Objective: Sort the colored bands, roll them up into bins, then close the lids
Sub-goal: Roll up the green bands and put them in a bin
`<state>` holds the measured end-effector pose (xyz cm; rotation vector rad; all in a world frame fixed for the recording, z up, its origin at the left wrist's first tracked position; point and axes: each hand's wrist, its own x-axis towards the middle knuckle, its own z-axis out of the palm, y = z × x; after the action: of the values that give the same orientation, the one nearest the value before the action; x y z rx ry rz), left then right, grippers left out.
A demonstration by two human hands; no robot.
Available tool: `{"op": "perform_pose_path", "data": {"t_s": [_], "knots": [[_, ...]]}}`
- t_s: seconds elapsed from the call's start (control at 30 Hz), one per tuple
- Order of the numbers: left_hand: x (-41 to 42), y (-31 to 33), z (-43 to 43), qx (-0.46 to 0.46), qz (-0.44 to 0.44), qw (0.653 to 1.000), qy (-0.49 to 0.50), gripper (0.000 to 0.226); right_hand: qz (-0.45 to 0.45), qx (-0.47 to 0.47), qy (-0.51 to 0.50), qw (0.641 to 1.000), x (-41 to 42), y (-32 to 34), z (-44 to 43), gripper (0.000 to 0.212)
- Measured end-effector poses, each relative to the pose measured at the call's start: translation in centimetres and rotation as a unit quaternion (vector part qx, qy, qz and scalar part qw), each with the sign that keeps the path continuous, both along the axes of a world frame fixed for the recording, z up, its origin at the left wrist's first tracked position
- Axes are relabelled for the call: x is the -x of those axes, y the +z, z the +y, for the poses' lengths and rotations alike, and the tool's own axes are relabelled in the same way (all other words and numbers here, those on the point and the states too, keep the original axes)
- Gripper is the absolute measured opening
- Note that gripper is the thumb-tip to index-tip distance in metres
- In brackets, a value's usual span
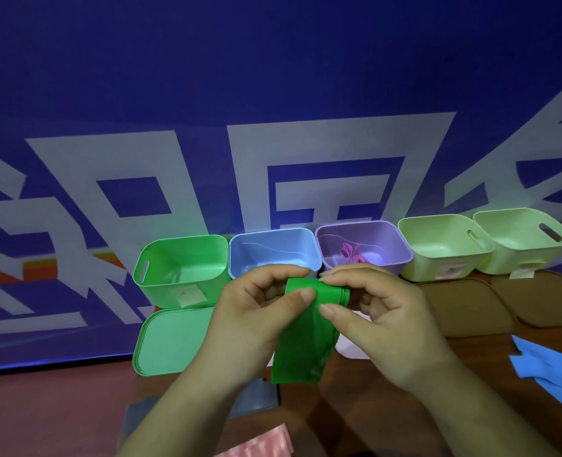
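Pinching its rolled upper end from both sides, the left hand (256, 311) and right hand (381, 318) hold the flat green band (306, 344) at the middle of the view. Each hand is clamped on it, thumb in front and curled fingers behind. The band's loose tail hangs toward 6 o'clock, above the brown wooden table (355, 410).

From the band, the open green plastic bin (180, 265) sits at 10 o'clock. It carries a small paper label (190, 296) (its marks too small to read). The matching green plastic lid (174, 341) lies flat at 9 o'clock. The light blue plastic bin (273, 249) stands at 12 o'clock. The lilac plastic bin (362, 245) at 1 o'clock holds a rolled pink band (352, 253). Two pale yellow-green plastic bins (444, 245) stand at 2 o'clock, each with an illegible label, and two brown rounded lids (464, 308) lie before them.

A loose blue band (550, 374) lies at 3 o'clock, and a pink ribbed band (256, 446) at 6 o'clock. Behind everything hangs a blue banner (273, 77) with large white characters, cropped and unreadable.
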<state>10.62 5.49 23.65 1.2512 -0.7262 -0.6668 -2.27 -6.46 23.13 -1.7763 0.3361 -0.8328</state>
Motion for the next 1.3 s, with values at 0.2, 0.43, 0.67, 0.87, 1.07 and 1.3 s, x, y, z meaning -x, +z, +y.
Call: {"op": "perform_pose_path", "data": {"t_s": [0.2, 0.43, 0.67, 0.87, 1.07, 1.3], "knots": [[0.2, 0.0, 0.1, -0.001, -0.051, 0.999, 0.009, 0.025, -0.005, -0.122, 0.027, 0.992, 0.0, -0.3, 0.0, 0.029], [0.0, -0.7, 0.4, -0.006, -0.122, 0.991, 0.056, 0.038, -0.013, -0.199, 0.012, 0.98, -0.7, 0.0, 0.0, 0.034], [0.4, -1.3, 0.4, -0.03, -0.192, 0.978, 0.077, 0.047, 0.016, -0.23, -0.014, 0.973, -1.2, -0.2, 0.4, 0.031], [0.1, -1.4, 0.6, -0.024, -0.155, 0.986, 0.058, 0.051, 0.039, -0.26, -0.019, 0.965, -1.4, 0.0, 0.6, 0.017], [0.0, -1.3, 0.8, -0.01, -0.137, 0.989, 0.046, 0.045, 0.055, -0.259, -0.026, 0.964, -1.4, 0.0, 0.6, 0.013], [0.0, -1.1, 0.7, -0.01, -0.129, 0.99, 0.058, 0.024, 0.059, -0.197, -0.021, 0.978, -1.2, 0.1, 0.6, 0.015]]}}
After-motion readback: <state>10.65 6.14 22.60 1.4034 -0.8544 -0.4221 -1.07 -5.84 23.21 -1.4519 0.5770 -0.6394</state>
